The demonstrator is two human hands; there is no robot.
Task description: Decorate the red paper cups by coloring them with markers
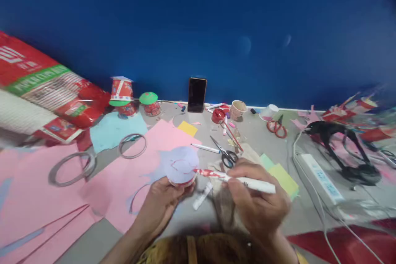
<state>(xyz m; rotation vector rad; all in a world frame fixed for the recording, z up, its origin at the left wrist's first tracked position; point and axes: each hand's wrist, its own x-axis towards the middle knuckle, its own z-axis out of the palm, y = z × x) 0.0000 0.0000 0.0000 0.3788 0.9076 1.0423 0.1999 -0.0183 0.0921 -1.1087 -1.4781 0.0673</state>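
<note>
My left hand is wrapped round a small paper cup with a red pattern, most of it hidden. On top of the cup sits a pale lavender paper disc with thin drawn lines on it. My right hand grips a white marker with a red front end, pointing left. Its tip is at the disc's right edge; I cannot tell whether it touches. A white cap or tube lies between my hands. Beyond them are black-handled scissors and a white pen.
Pink paper sheets cover the left side, with tape rings on them. Decorated cups and an upright phone stand along the blue wall. Red-handled scissors, a power strip, cables and a black headset-like frame lie right.
</note>
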